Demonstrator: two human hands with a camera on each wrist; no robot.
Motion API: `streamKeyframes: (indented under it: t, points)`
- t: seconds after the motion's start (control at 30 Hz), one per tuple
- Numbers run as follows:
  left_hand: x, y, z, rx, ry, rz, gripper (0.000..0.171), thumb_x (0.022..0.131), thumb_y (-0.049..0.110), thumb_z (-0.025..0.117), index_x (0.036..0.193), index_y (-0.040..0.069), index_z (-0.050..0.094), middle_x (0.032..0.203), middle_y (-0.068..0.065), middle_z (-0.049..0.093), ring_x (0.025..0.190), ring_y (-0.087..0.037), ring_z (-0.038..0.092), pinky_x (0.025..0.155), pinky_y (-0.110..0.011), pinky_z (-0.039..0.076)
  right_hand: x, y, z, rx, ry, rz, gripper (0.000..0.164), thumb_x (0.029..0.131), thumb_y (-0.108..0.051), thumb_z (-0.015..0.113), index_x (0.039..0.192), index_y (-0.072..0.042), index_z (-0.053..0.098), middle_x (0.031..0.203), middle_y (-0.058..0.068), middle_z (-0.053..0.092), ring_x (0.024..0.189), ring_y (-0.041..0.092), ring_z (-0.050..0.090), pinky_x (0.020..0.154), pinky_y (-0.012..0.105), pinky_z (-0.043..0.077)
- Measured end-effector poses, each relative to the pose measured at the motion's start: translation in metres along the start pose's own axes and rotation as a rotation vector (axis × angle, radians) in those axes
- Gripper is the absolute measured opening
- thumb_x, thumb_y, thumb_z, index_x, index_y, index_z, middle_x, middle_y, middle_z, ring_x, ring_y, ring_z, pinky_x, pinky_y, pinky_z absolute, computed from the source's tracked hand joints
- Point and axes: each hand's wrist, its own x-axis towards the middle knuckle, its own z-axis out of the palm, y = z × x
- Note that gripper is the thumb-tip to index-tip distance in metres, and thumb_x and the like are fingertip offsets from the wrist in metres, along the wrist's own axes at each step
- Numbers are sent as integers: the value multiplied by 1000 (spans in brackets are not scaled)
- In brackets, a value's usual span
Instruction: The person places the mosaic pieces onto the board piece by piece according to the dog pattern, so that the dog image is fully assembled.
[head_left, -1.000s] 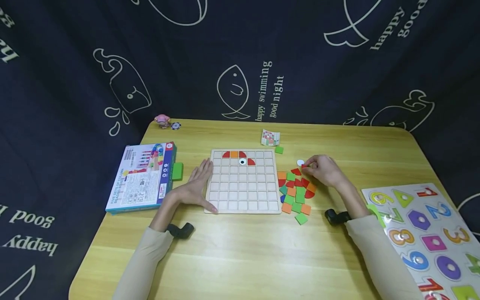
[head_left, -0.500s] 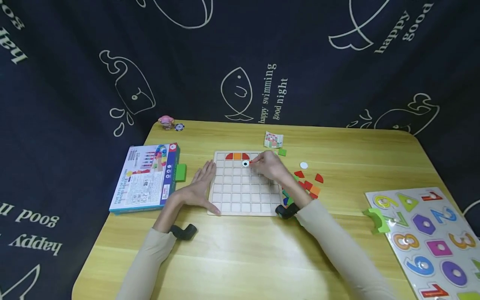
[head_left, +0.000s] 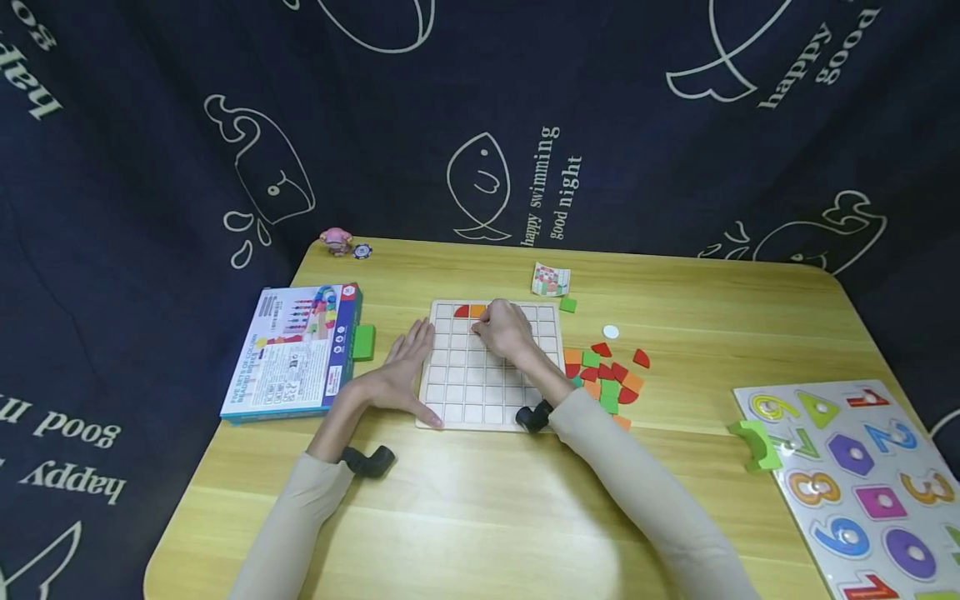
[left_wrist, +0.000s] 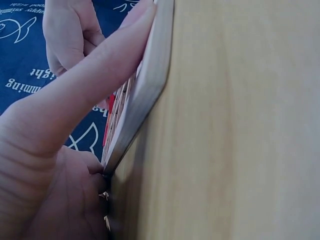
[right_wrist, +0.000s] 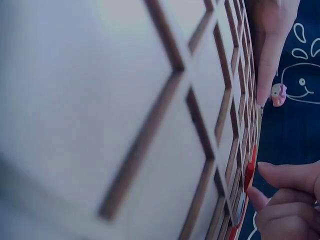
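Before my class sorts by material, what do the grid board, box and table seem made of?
Grid board: probably wood, smooth; pale face, brown-sided grid ridges.
Box: likely cardboard, smooth; printed faces, straight edges.
Table: wood or wood-look laminate, satin; streaked grain, soft glare.

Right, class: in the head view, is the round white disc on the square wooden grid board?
No: the white disc lies on the yellowish wooden table, to the right of the board.

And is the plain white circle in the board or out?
Out. The plain white circle lies on the table, right of the board, with bare wood showing between them.
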Motion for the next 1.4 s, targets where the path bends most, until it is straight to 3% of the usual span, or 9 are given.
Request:
streamKeyframes:
  t: [0.13, 0.3, 0.47, 0.63, 0.8, 1.07, 1.4]
  points:
    - [0, 0, 1, -2, -1, 1, 153, 55, 63, 85, 151, 3, -18, 159, -15, -27, 148, -29, -25, 122, -51, -10, 1, 5, -7, 30, -34, -11, 14, 88, -15, 69, 101, -8, 72, 93, 7, 70, 61, 12, 48, 58, 24, 40]
    - [0, 0, 0, 5, -2, -3, 154, 54, 64, 85, 151, 4, -18, 159, -15, -27, 148, -29, -25, 122, -51, -10, 5, 13, -14, 52, -84, -41, 21, 80, -11, 77, 101, -15, 76, 107, 2, 71, 71, 14, 49, 62, 26, 40]
    - [1, 0, 1, 1, -3, 0, 154, 54, 64, 84, 151, 4, -18, 159, -15, -27, 148, -29, -25, 122, -51, -10, 11, 17, -14, 66, -73, -30, 12, 78, -13, 80, 89, -16, 79, 100, 1, 74, 83, 16, 56, 65, 28, 42]
    - [0, -1, 1, -2, 0, 0, 154, 54, 65, 84, 152, 5, -18, 159, -14, -27, 148, -28, -25, 122, -51, -10, 16, 16, -12, 74, -77, -28, 11, 76, -16, 82, 87, -15, 79, 90, 1, 72, 66, 16, 46, 56, 27, 34]
    - [0, -2, 1, -4, -4, -9, 154, 54, 65, 84, 152, 6, -19, 159, -13, -28, 148, -27, -26, 122, -51, -10, 19, 13, -11, 100, -106, -34, 18, 75, -17, 83, 92, -16, 79, 81, 4, 65, 64, 15, 40, 57, 27, 30]
    - [0, 0, 0, 1, -4, 2, 154, 54, 65, 84, 151, 4, -18, 159, -14, -28, 148, -29, -25, 122, -52, -10, 21, 15, -13, 82, -97, -31, 15, 75, -18, 83, 88, -15, 78, 95, 0, 70, 78, 17, 49, 66, 28, 39]
    - [1, 1, 1, 5, -6, -8, 154, 53, 65, 84, 152, 4, -18, 159, -15, -27, 148, -29, -25, 122, -51, -9, 25, 23, -17, 175, -129, -13, 15, 73, -14, 84, 86, -11, 78, 91, 5, 70, 70, 18, 46, 59, 27, 35]
